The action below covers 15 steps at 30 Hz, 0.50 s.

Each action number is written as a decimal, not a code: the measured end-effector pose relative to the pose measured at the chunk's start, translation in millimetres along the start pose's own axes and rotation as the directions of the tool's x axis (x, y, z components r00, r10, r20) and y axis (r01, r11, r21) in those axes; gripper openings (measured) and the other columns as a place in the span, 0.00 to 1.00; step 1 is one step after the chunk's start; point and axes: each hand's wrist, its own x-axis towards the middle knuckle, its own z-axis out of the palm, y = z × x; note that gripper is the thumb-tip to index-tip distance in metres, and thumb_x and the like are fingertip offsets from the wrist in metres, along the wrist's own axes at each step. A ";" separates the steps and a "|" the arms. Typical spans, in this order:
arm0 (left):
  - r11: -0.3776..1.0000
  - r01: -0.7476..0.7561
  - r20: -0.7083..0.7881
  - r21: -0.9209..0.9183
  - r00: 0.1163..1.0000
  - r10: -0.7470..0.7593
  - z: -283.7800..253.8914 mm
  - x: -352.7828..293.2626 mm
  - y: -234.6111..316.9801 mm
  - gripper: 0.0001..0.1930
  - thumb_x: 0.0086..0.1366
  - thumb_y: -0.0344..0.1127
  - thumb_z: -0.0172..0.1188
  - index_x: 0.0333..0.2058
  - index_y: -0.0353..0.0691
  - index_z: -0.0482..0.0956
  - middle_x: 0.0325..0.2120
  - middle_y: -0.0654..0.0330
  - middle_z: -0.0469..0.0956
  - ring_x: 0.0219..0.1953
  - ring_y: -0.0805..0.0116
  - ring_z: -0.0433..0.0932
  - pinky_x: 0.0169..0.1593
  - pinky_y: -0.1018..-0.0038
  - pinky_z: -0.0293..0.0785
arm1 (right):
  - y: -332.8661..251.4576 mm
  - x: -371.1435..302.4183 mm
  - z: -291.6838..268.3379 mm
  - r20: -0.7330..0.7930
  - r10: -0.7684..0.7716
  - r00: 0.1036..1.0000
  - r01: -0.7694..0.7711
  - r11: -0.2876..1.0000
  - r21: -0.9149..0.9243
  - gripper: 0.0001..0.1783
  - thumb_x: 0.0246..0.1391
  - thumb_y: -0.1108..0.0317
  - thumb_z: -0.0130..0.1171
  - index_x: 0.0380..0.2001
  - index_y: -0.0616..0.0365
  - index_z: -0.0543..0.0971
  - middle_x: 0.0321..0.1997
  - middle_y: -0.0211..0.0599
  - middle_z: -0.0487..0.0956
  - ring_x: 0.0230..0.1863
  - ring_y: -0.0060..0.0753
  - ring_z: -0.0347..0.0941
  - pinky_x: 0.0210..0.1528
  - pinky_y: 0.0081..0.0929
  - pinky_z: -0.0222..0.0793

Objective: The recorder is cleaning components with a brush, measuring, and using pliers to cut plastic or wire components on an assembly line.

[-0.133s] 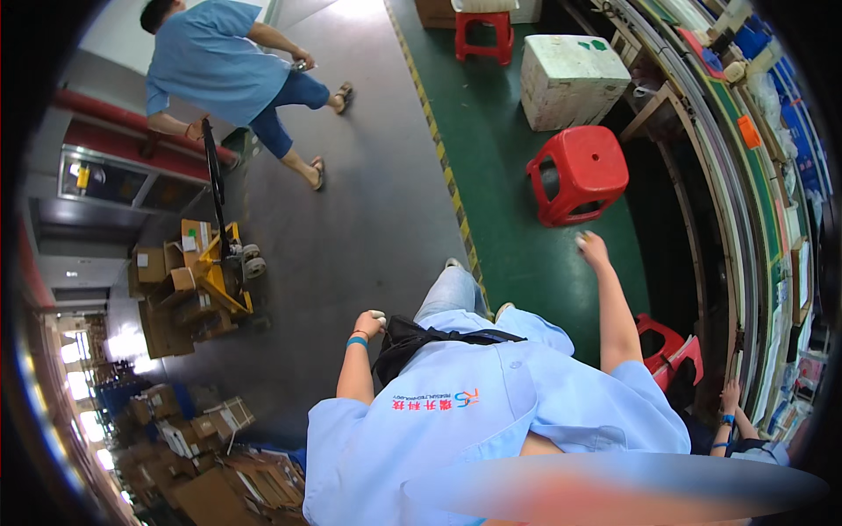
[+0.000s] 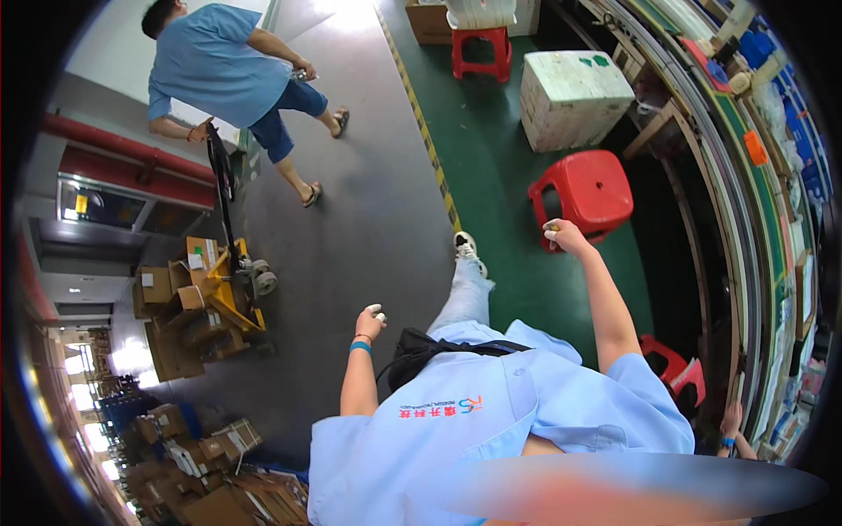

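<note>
My left hand (image 2: 372, 323) hangs beside the black waist bag (image 2: 409, 354), fingers curled in, with white covers on some fingertips. A blue band (image 2: 360, 346) circles that wrist. My right hand (image 2: 567, 237) swings forward, in front of the near side of a red plastic stool (image 2: 593, 193) in this view. Its fingers are also curled, and white covers show on the tips. I see nothing held in either hand. One of my feet, in a black-and-white shoe (image 2: 467, 249), is stretched out ahead by the yellow-black floor line (image 2: 430, 145).
At left a person in a blue shirt (image 2: 219, 66) pulls a yellow pallet jack (image 2: 232, 302) loaded with cardboard boxes (image 2: 167, 289). A white foam box (image 2: 574, 96) and another red stool (image 2: 481, 53) stand ahead. A long cluttered workbench (image 2: 745, 193) runs along the right, with another person's hand (image 2: 731, 419) beside it.
My right hand has swung forward and left, now overlapping the stool's edge. My leg and shoe have come forward. The stools and foam box sit slightly lower in view.
</note>
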 end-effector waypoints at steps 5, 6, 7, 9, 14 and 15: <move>0.959 -0.156 -0.134 -0.237 0.983 0.127 -1.7 136.2 84.4 0.16 0.57 0.23 0.49 0.43 0.34 0.79 0.30 0.53 0.82 0.28 0.69 0.81 0.35 0.75 0.76 | -9.0 93.2 -56.8 -0.025 -0.097 0.995 0.093 0.988 -0.120 0.11 0.52 0.66 0.55 0.36 0.61 0.76 0.23 0.36 0.79 0.22 0.29 0.76 0.31 0.29 0.72; 0.988 -0.149 -0.085 0.030 0.985 0.151 -9.6 158.4 126.1 0.16 0.56 0.22 0.47 0.39 0.36 0.82 0.28 0.55 0.82 0.28 0.67 0.80 0.35 0.74 0.76 | 23.7 99.3 -71.7 -0.111 0.070 0.991 -0.063 0.996 0.066 0.10 0.51 0.65 0.55 0.32 0.61 0.76 0.22 0.37 0.78 0.20 0.29 0.75 0.27 0.30 0.71; 0.988 -0.151 -0.084 0.024 0.985 0.152 -14.1 181.6 155.1 0.16 0.56 0.22 0.47 0.39 0.36 0.82 0.28 0.55 0.82 0.28 0.67 0.80 0.35 0.74 0.76 | 36.4 94.2 -86.0 -0.196 0.145 0.970 -0.129 0.987 0.092 0.10 0.52 0.63 0.54 0.28 0.60 0.75 0.19 0.36 0.77 0.18 0.29 0.74 0.25 0.30 0.69; 0.958 -0.287 -0.090 0.027 0.953 0.288 -10.0 225.9 207.7 0.15 0.55 0.21 0.48 0.37 0.37 0.83 0.29 0.58 0.83 0.29 0.67 0.81 0.37 0.74 0.76 | 110.5 76.9 -113.4 -0.332 0.294 0.896 -0.298 0.954 0.041 0.07 0.54 0.66 0.54 0.27 0.57 0.74 0.18 0.31 0.73 0.16 0.28 0.71 0.20 0.28 0.63; 0.689 -0.441 -0.140 -0.575 0.883 0.449 -15.3 293.0 509.1 0.22 0.65 0.36 0.55 0.56 0.35 0.69 0.44 0.61 0.75 0.47 0.70 0.75 0.50 0.77 0.71 | 152.5 30.8 -125.7 -0.285 0.757 0.589 -0.657 0.653 0.376 0.08 0.54 0.66 0.52 0.30 0.59 0.76 0.25 0.45 0.79 0.22 0.39 0.77 0.26 0.34 0.72; 0.643 -0.441 -0.079 -0.626 0.856 0.511 -15.9 306.9 569.4 0.23 0.67 0.40 0.55 0.56 0.36 0.70 0.48 0.59 0.74 0.49 0.70 0.74 0.53 0.75 0.70 | 146.5 72.9 -122.8 -0.315 0.705 0.636 -0.647 0.709 0.282 0.09 0.54 0.65 0.52 0.31 0.59 0.76 0.27 0.46 0.78 0.24 0.41 0.76 0.28 0.36 0.72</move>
